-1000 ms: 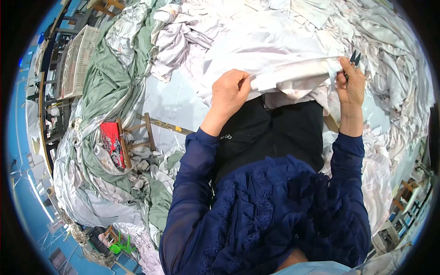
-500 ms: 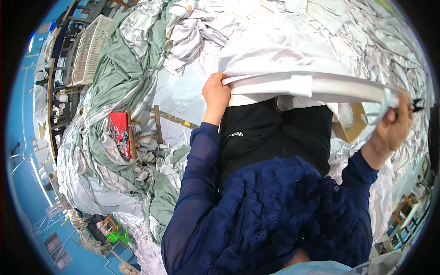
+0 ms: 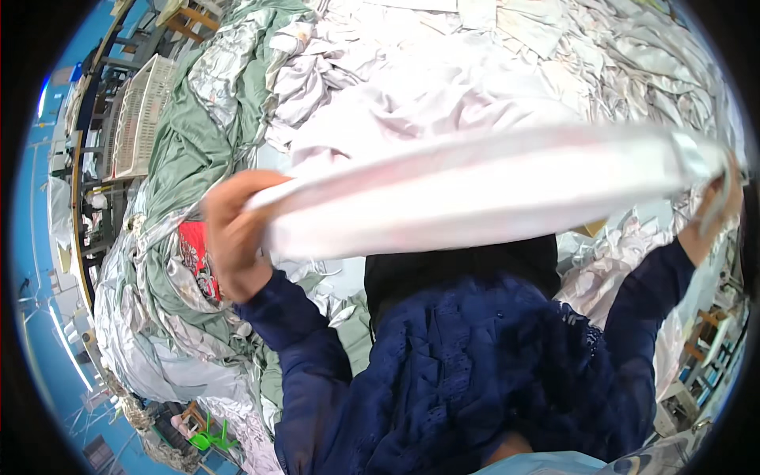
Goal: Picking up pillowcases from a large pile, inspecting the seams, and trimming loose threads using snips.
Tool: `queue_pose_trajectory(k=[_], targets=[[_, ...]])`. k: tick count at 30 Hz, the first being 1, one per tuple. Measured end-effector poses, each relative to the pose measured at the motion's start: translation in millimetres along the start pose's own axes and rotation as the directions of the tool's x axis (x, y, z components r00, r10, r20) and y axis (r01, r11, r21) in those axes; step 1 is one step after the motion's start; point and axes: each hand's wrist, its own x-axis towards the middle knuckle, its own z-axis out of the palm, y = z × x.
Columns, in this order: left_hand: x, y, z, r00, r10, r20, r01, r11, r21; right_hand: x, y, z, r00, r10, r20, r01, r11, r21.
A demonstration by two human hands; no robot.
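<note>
A long white cloth is stretched across in front of my body, smeared by motion. My left hand is closed on its left end, fingers curled over the edge. At the far right my right hand is closed on the other end, partly blurred. A pale strip hangs by the fingers there; whether anything else is in that hand cannot be made out. The cloth hides part of my black-clad lap.
Heaps of white fabric spread ahead and to the right. Green fabric is piled at left, near a red patterned cloth. A cream plastic crate, a green chair and a mostly hidden cardboard box are around me.
My left hand has swung left and my right hand slightly right, spreading the cloth wider and lifting it. The black pointed tips beside my right hand no longer show.
</note>
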Motion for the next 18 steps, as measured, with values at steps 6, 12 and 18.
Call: queue_pose_trajectory(k=[6, 12, 18], targets=[[9, -131, 72, 0.696, -0.691, 0.193, 0.717, 0.655, -0.239, -66, 118, 91, 0.925, 0.301, 0.233, -0.258, 0.946, -0.198], [6, -179, 87, 0.645, -0.739, 0.196, 0.741, 0.540, -0.399, -98, 148, 139, 0.875, 0.361, 0.324, -0.298, 0.927, -0.228], [18, -181, 94, 0.587, -0.777, 0.228, 0.783, 0.472, -0.406, -136, 107, 166, 0.871, 0.382, 0.309, -0.295, 0.909, -0.294]])
